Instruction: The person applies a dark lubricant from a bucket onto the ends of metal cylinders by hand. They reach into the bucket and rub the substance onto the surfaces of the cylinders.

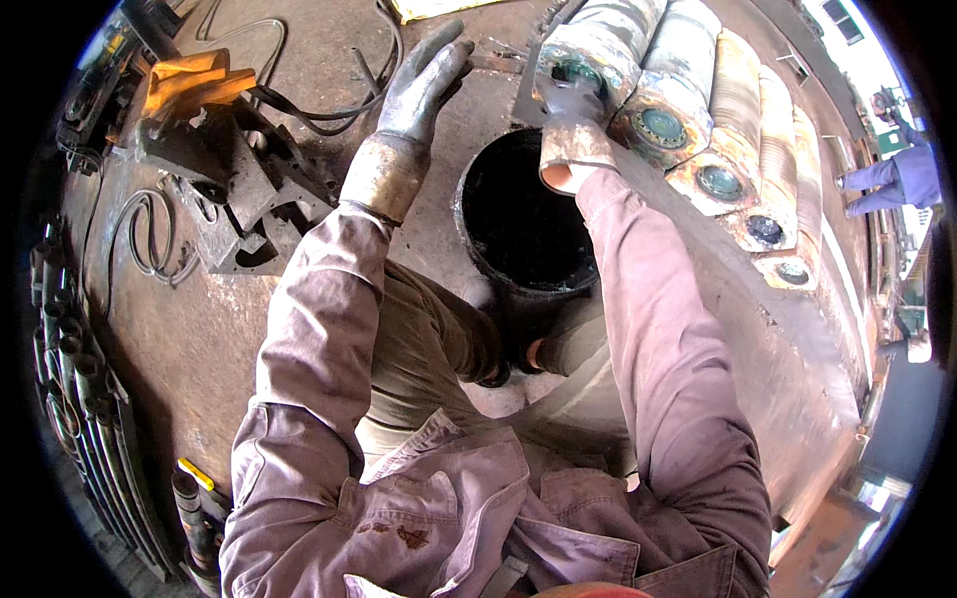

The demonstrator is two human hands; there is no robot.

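Your left grey-gloved hand (419,90) stretches flat — your right grey-gloved hand (575,108), grip unclear, is at the end of the scuffed white metal cylinder (610,48), near the round black bucket (538,291).

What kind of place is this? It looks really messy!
Probably a workshop or yard for heavy machinery. There's a row of big, grimy cylinders, a chunky, metal-looking part with holes, and long, dark rods stacked along the left side.
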